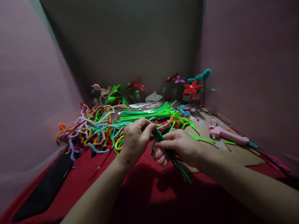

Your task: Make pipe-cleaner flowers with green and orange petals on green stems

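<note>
Two bare forearms (98, 193) reach in from the near edge, over a red cloth (88, 179). The left hand (136, 137) is closed, thumb and forefinger pinching the far end of a dark green bundle (178, 168) of fuzzy stems. The right hand (178, 144) grips that bundle about its middle, fingers curled under it and thumb on top. The bundle slants between the hands, its loose ends pointing near and right. Just beyond the hands lies a thick sheaf of bright green stems (147, 114), with shiny clear plastic about it. Left of this spreads a tangled heap of many-coloured stems (88, 127), and on the near left lies a flat black object (44, 189). To the right, a pink glue gun (230, 136) rests on a brown board (245, 157), near a short orange piece (227, 147). At the far side stand fuzzy flowers, among them a red flower (193, 88) on the right and a pink flower (141, 87) farther left, before a dark grey wall (130, 37)
</note>
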Available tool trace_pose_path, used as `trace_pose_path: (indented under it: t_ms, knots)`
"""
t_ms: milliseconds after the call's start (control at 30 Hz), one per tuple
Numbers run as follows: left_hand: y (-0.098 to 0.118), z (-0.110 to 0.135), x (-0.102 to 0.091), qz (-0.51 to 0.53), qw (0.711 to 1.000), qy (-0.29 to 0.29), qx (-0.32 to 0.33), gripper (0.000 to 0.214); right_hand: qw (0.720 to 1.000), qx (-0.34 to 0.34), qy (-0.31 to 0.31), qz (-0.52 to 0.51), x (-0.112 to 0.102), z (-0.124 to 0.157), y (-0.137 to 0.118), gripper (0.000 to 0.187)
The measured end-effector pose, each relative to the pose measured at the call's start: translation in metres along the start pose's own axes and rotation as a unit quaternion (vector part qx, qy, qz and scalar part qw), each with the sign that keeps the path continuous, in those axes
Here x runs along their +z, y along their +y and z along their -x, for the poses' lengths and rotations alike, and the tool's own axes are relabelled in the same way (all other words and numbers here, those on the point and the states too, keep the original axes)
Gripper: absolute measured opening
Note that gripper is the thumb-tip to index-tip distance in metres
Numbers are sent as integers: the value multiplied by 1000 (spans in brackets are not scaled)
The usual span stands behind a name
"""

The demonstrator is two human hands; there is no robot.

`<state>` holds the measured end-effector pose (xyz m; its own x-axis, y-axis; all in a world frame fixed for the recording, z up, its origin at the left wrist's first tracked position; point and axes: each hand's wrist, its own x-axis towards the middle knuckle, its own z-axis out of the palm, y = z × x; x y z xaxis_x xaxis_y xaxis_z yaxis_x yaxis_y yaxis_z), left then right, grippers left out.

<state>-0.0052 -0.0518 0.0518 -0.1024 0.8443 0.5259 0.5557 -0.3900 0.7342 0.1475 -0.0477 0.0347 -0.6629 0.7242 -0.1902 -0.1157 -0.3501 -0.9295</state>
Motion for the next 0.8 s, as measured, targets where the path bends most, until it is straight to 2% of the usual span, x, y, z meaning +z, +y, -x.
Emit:
trace_pose_path:
  t_ms: [67,133,200,433,667,733,800]
  knots:
    - [0,-3,-2,97,993,-45,-58,17,1000,-3,-2,-3,-1,-1,-1,9]
    - [-1,-5,-3,211,962,-119,-129,19,1000,2,-17,-8,-2,-1,-2,8]
    - [-4,-6,-3,278,930,-173,-165,22,999,9,-38,-16,-4,-2,-2,8]
    - [-10,-7,-1,355,893,-175,-213,15,995,25,-90,-42,-12,-1,0,15]
    - [2,-7,-4,253,940,-166,-157,16,990,22,-129,-56,-19,-1,2,16]
    - [3,-7,-4,247,943,-168,-144,15,989,28,-136,-59,-20,0,3,17]
    - [2,-7,-5,243,941,-198,-128,11,986,38,-148,-61,-21,2,3,17]
